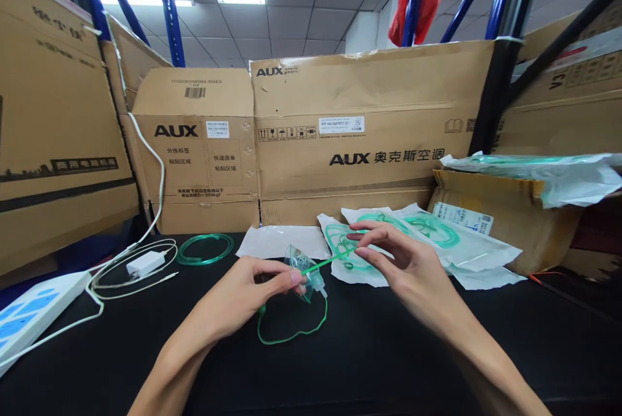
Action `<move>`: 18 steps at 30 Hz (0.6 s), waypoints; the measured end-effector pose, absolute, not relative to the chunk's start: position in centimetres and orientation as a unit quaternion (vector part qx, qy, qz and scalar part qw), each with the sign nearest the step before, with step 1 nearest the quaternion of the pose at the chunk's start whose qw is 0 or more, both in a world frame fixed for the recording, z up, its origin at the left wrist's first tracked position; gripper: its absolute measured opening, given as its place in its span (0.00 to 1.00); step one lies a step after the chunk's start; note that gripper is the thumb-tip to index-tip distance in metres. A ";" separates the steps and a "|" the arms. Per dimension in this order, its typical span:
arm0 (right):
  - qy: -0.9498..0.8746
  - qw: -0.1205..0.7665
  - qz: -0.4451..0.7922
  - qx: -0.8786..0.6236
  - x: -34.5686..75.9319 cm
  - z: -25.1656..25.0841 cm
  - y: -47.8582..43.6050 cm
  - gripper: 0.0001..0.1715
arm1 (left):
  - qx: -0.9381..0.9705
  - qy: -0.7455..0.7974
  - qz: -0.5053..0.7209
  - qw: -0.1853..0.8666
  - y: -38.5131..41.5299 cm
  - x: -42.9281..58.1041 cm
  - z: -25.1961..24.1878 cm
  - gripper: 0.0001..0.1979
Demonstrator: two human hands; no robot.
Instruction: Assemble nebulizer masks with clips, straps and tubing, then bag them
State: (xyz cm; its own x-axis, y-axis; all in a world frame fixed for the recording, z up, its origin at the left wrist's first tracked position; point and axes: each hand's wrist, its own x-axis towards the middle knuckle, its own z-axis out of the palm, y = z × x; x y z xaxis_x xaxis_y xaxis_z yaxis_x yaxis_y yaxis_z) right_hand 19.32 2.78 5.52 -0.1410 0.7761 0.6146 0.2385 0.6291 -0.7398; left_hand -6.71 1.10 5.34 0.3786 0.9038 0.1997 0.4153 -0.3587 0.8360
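A clear green-tinted mask (308, 273) hangs at my left hand (265, 280), whose thumb and fingers pinch it together with a green strap (318, 265). The strap stretches up to the right, where my right hand (391, 251) pinches its other end between thumb and forefinger, the other fingers raised. From the mask a thin green cord (291, 340) loops down over the black table. Behind my hands lie a flat white packet (282, 242) and clear packets with green tubing (432, 228). A coil of green tubing (205, 249) rests to the left.
White cables with an adapter (146, 264) and a power strip (41, 312) lie on the left of the black table (301, 377). Large cardboard boxes (374, 92) stand along the back. At the right, an open carton (466, 192) has packets on top.
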 end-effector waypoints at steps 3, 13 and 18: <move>-0.723 0.531 0.261 -0.357 19.1 5.6 2.5 0.12 | 0.748 0.443 0.340 0.358 1.0 -6.9 5.4 0.21; -0.739 0.369 0.435 -0.358 15.9 2.6 2.7 0.30 | 0.780 0.495 0.290 0.251 0.2 -5.7 5.2 0.18; -0.722 0.383 0.401 -0.414 15.7 2.0 3.6 0.29 | 0.760 0.540 0.341 0.119 -0.3 -5.1 5.0 0.14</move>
State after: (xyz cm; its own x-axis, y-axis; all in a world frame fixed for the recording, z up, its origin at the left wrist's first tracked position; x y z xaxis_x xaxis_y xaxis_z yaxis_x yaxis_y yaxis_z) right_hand 15.68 3.63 2.02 -0.3644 0.9050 0.2197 0.2907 0.3346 -0.8964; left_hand -5.06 -0.30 5.04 0.1834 0.9021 0.3906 0.7402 -0.3882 0.5491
